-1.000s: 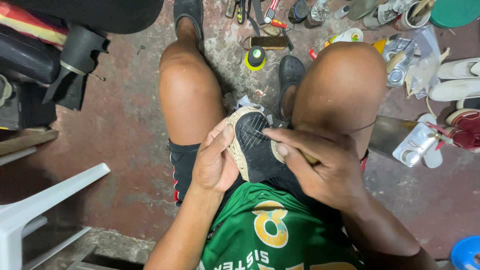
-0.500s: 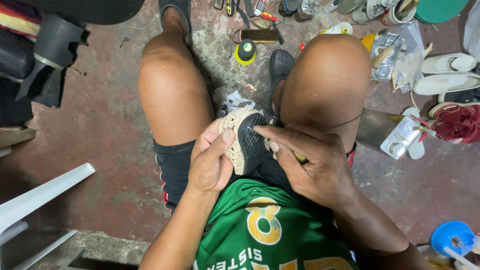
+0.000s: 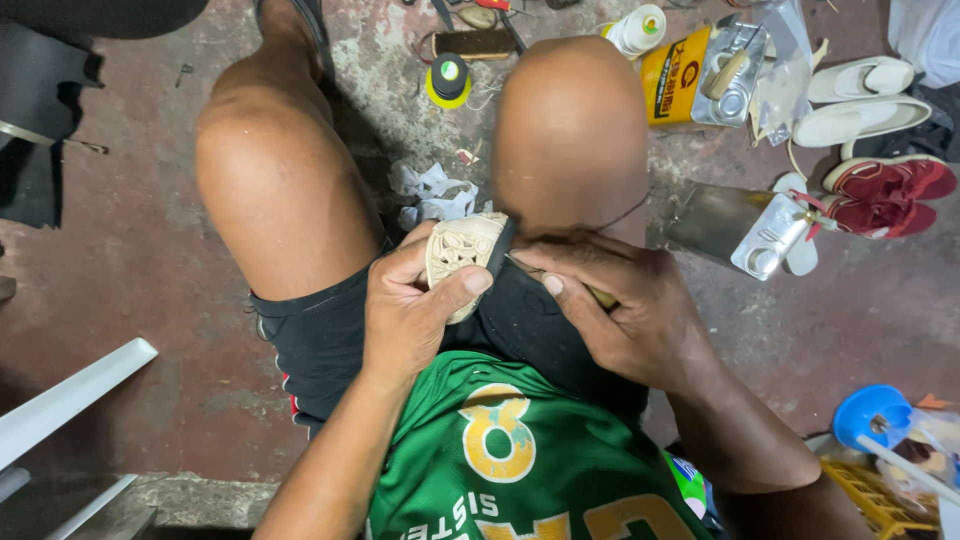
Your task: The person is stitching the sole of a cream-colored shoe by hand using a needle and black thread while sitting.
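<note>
While it rests on the person's lap between the two bare knees, the shoe (image 3: 478,262) lies sole-up, its cream patterned sole facing the camera and its black upper running down toward the green jersey (image 3: 520,460). The left hand (image 3: 415,310) wraps around the sole from the left, thumb laid across the tread and fingers curled behind, so it is closed firmly on the shoe. The right hand (image 3: 625,310) comes in from the right, its fingertips pinched together at the seam where the sole meets the black upper; a short yellowish tool handle (image 3: 603,297) shows just under the fingers, held in that narrow grip, though its working end is hidden. Black shorts (image 3: 320,340) lie under the shoe.

Just beyond the shoe, on the stained concrete floor (image 3: 150,250) between the legs, sits a scrap of crumpled white paper (image 3: 432,192). Farther out near the left foot stands a black spool on a yellow base (image 3: 449,80), beside a wooden-backed brush (image 3: 473,44). Past the right knee are a white spool of thread (image 3: 637,30) and a yellow metal can (image 3: 690,75). A second shiny can (image 3: 740,228) lies on its side to the right, near red shoes (image 3: 885,190) and white slip-on shoes (image 3: 860,100). A blue lid (image 3: 870,415) sits at the lower right.
</note>
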